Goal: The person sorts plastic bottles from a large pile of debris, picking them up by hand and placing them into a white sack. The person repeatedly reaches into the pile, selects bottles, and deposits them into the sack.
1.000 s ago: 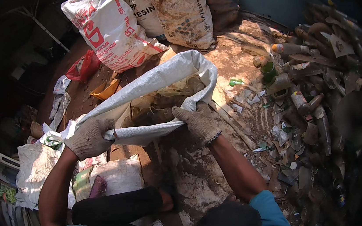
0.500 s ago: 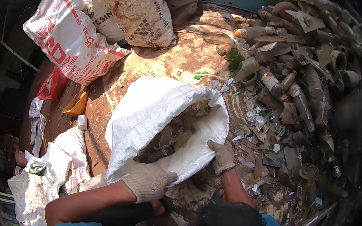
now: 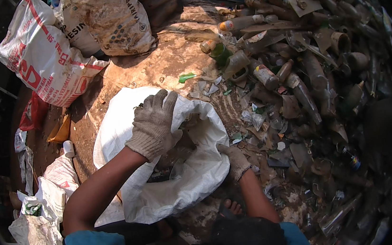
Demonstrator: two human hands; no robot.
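A white woven sack [image 3: 184, 193] stands in front of me with its mouth facing up. Inside it lie pieces of glass [image 3: 177, 168], partly in shadow. My left hand [image 3: 151, 127], in a knitted work glove, rests over the left far side of the sack's mouth, its fingers stretched away from me and its thumb apart. On the right side, my right hand [image 3: 236, 161], gloved too, holds the sack's rim, with most of its fingers hidden.
A large heap of bottles and broken glass [image 3: 315, 76] spreads along the right, with loose shards [image 3: 255, 118] near the sack. Filled sacks [image 3: 109, 24] stand at the far left. Crumpled white sacks [image 3: 38, 234] lie near left, and a white cup [image 3: 68, 149] sits beyond them.
My left hand has gone from the near rim up to the far left part of the sack's mouth. The mouth now faces more upward. My right hand stays at the right rim.
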